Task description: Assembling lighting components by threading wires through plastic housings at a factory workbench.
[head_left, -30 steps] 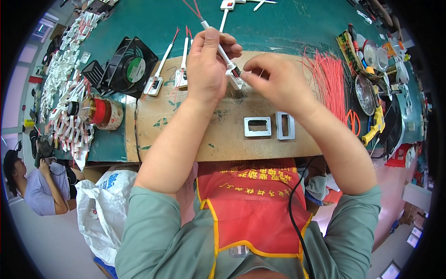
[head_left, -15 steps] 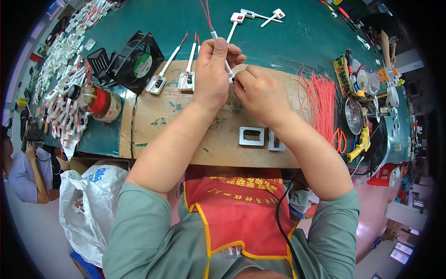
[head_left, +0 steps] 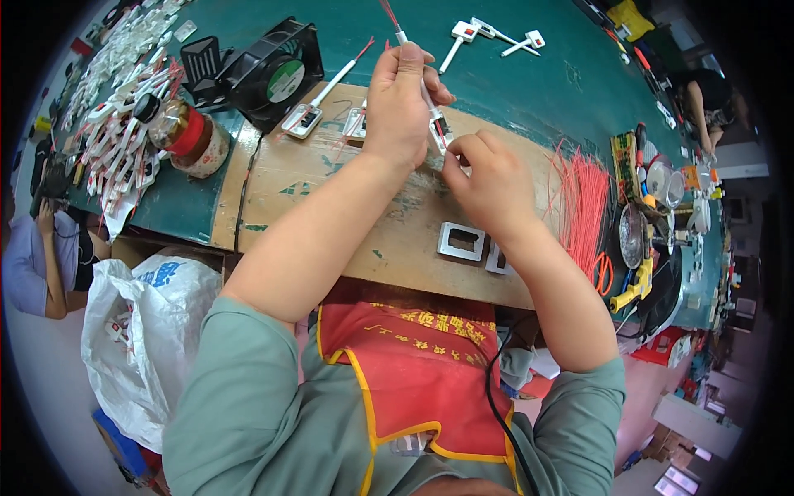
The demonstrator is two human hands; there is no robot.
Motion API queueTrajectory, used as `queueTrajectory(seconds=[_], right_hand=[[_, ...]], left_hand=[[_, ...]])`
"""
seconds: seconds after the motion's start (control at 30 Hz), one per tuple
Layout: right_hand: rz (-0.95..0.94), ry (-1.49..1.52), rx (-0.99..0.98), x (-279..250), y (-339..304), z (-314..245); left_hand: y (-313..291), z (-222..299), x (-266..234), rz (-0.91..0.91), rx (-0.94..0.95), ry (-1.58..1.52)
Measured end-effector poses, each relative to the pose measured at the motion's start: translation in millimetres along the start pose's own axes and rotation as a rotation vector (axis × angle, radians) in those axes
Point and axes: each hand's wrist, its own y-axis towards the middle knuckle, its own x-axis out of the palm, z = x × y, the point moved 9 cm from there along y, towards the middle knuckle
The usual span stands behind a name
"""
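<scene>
My left hand (head_left: 401,112) is wrapped round the tube of a white plastic housing (head_left: 439,132), thumb on top, and holds it up on a slant. Red wires (head_left: 388,10) stick out of the tube's upper end. The housing's open lower part shows a dark component and a bit of red wire. My right hand (head_left: 494,183) is closed in a pinch at that lower end; what its fingertips hold is hidden. Left of my left hand, similar white housings (head_left: 303,121) with red wires lie on the cardboard (head_left: 331,223).
A black fan (head_left: 277,74), a jar (head_left: 188,136) and a heap of white housings (head_left: 132,149) stand left. Metal frames (head_left: 461,242) lie near the front edge. To the right are red wires (head_left: 579,207), orange-handled scissors (head_left: 605,274) and a yellow glue gun (head_left: 634,287). Other people sit nearby.
My right hand has drawn down and slightly away from my left, uncovering the housing's open lower part. My left hand keeps its hold. The whole view has shifted and tilted a little.
</scene>
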Motion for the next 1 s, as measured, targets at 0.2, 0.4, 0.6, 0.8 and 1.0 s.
queueTrajectory(seconds=[0.2,0.4,0.6,0.8,1.0], right_hand=[[-0.118,0.234,0.208,-4.7,-5.9,19.9],[-0.193,0.523,0.433,-1.9,-19.8,48.8],[-0.469,0.829,0.831,26.3,-41.9,52.5],[-0.458,0.949,0.855,32.8,-40.6,48.9],[-0.431,1.011,0.845,31.2,-38.3,50.9]], left_hand=[[-1.2,-2.4,4.9,-0.016,-0.104,-0.097],[-0.6,0.7,6.8,-0.023,-0.138,-0.140],[-3.1,-1.5,8.9,-0.040,-0.161,-0.126],[-2.1,-2.3,10.4,-0.039,-0.169,-0.163],[-1.9,-2.3,11.0,-0.031,-0.182,-0.185]])
